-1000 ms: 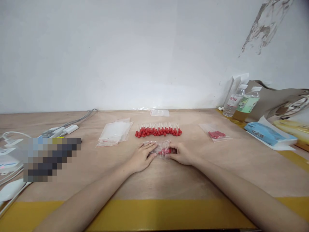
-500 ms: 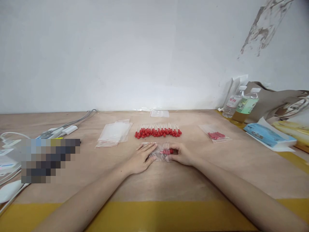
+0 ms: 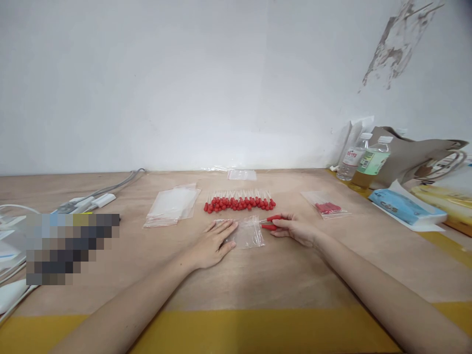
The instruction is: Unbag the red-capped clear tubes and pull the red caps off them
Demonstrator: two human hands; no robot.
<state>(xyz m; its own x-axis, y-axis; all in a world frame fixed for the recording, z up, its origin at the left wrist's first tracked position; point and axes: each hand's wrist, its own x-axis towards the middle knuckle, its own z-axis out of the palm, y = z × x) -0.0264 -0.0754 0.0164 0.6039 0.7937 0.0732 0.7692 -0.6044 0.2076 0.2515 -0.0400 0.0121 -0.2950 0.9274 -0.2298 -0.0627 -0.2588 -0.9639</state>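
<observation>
Red pcs (image 3: 269, 227) in R hand (image 3: 295, 229), axes leftward twd bag (image 3: 248, 235) under flat L hand (image 3: 211, 247)

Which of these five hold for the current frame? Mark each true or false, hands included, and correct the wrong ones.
1. The left hand rests on a clear, flat plastic bag. True.
2. The right hand lies flat, holding nothing. False: its fingers are closed on slender red pieces.
3. The red-headed pieces with pale stems lie to the right of a pile of flat, clear plastic bags. True.
4. Both clear plastic bottles on the right are uncapped. False: each has a white cap.
5. The blue-and-white soft packet is to the left of the left hand. False: it lies on the right side of the table.
</observation>
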